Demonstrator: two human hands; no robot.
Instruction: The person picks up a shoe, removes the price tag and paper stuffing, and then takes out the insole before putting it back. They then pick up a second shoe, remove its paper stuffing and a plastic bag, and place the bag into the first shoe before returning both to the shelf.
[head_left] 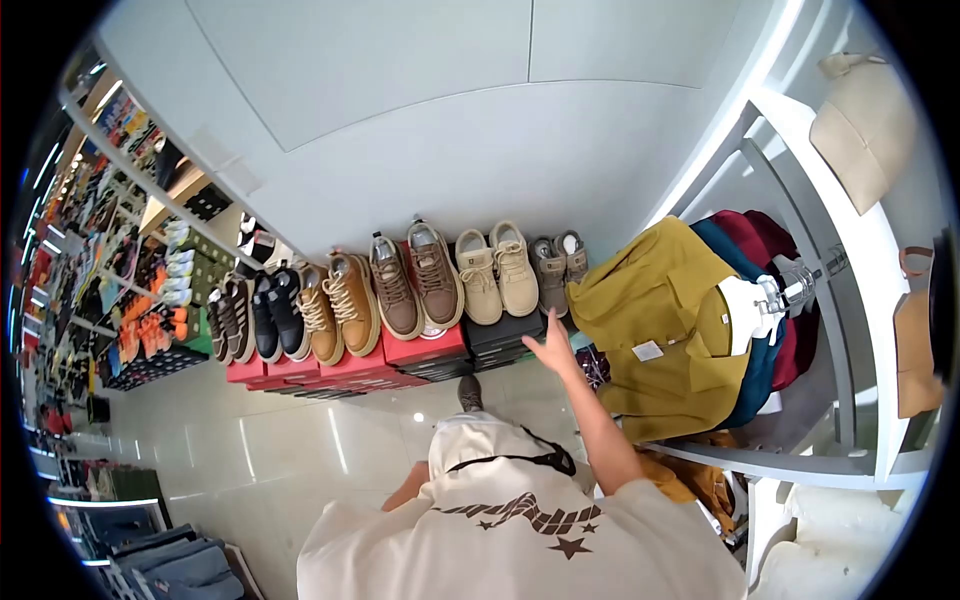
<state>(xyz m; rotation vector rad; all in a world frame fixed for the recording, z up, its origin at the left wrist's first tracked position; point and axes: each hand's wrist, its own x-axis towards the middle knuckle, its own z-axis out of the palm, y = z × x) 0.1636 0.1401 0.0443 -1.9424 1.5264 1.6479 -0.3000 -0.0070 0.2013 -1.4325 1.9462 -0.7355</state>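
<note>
Grey shoes [552,280]: 1 pair, long axis wall-to-person. Right hand [551,347] nearer, at their toe end, thumb and fingers apart; contact unclear. Mustard shirt [690,375] right of shoes, beige pair [482,285] left. Left hand hidden, state unknown.

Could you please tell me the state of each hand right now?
Left hand: hidden from view, so it cannot be told.
Right hand: open, near the grey shoes, nothing visibly held.
</note>
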